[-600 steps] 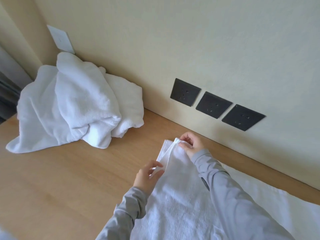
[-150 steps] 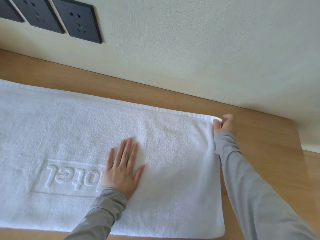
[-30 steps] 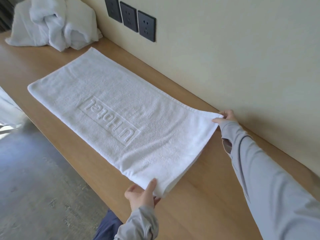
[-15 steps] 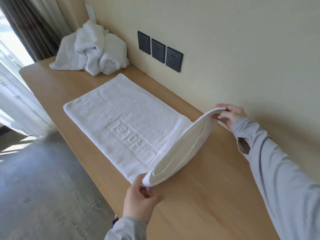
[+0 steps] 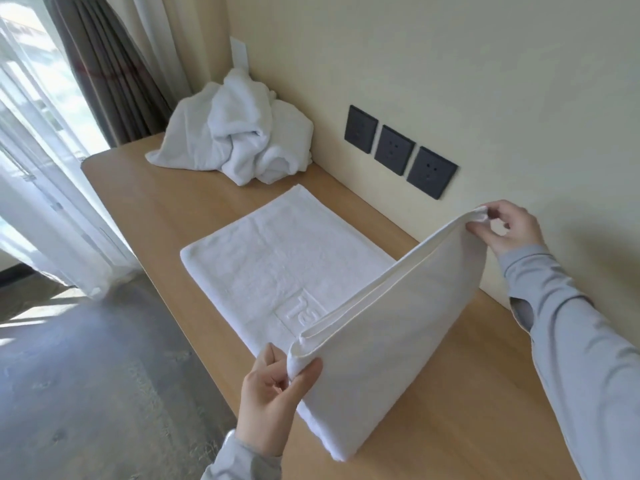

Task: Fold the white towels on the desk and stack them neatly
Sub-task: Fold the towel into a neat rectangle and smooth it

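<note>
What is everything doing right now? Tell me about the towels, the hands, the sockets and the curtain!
Towel, half flat on the desk, near end lifted up, mid-fold.
Left hand, pinching the front corner of the lifted end.
Right hand, pinching the back corner of the lifted end.
Towel pile, crumpled and unfolded at the desk's far end.
Sockets, nothing plugged in.
Dark curtain, bunched in folds.

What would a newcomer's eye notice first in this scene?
The white towel stands out, its near end lifted off the wooden desk by the left hand and right hand, each pinching a corner. Behind it, a crumpled heap of towels sits in the desk's far corner, and three dark sockets line the wall.
</note>
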A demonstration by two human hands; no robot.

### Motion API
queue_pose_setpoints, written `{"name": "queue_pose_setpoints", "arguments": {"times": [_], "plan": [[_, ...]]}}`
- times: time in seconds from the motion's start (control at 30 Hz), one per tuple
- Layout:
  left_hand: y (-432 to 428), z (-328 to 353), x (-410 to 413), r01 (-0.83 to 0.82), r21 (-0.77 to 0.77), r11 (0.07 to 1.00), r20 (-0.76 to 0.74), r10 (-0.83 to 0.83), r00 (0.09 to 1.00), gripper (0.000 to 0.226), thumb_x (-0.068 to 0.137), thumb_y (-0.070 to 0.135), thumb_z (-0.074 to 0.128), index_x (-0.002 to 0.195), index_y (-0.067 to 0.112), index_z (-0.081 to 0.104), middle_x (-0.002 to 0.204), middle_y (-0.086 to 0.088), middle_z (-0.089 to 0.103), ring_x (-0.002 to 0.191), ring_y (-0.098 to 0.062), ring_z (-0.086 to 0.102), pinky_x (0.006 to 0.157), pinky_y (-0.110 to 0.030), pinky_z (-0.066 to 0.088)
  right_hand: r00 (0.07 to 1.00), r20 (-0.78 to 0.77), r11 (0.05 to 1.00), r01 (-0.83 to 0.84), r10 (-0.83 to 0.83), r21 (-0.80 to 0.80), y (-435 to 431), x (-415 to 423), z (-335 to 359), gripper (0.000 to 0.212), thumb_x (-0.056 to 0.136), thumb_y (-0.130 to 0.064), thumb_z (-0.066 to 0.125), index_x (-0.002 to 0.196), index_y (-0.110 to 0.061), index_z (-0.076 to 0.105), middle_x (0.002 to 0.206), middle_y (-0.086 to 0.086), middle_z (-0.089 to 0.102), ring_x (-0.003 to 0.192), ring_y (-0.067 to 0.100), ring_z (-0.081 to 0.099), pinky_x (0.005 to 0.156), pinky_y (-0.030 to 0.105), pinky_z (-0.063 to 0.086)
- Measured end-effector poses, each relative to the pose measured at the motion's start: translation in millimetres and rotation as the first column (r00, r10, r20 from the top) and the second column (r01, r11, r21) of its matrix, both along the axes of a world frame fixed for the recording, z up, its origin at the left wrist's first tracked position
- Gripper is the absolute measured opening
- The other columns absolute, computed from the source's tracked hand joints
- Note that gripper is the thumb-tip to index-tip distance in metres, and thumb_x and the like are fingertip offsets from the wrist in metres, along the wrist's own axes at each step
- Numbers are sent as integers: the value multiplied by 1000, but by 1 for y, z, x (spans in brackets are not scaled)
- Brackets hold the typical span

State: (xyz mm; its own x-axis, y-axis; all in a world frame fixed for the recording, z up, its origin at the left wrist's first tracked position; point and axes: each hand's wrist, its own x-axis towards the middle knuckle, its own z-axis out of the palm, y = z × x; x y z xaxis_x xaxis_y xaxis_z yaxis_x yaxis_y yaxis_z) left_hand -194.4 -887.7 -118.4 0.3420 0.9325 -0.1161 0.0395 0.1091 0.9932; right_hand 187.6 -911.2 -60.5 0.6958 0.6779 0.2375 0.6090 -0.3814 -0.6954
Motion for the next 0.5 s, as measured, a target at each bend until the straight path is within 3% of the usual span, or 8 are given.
{"name": "queue_pose_setpoints", "arguments": {"times": [0.17,0.27,0.4,0.5], "plan": [[76,3,-27,20,-1,1000,57,-20,998,51,57,49,72,46,1,57,71,-3,41,73,-12,45,75,-22,35,997,-71,982,40,-28,187,96,-44,5,21,84,-10,61,100,-22,57,98,-1,60,88,13,55,81,19,43],[120,4,-40,-23,-16,1000,78,24,997,44,58,45,74,47,4,61,67,10,42,71,-7,45,74,-16,35,996,-80,966,69,-51,251,153,-62,4,24,84,-12,61,107,-16,57,101,-2,59,85,7,56,80,16,43],[190,-7,-52,-64,-78,995,92,72,993,37,65,30,83,38,26,59,61,21,47,65,4,45,65,-5,33,998,-42,985,61,-55,163,232,-80,-11,24,84,-14,62,107,-13,59,99,-1,60,90,12,55,79,19,40],[239,-26,-58,-76,-221,972,118,104,988,22,70,21,73,49,15,71,75,10,59,77,0,56,75,-15,40,997,-59,993,47,-41,109,286,-91,-31,24,83,-13,63,106,-9,59,96,2,60,87,14,54,77,16,39]]}}
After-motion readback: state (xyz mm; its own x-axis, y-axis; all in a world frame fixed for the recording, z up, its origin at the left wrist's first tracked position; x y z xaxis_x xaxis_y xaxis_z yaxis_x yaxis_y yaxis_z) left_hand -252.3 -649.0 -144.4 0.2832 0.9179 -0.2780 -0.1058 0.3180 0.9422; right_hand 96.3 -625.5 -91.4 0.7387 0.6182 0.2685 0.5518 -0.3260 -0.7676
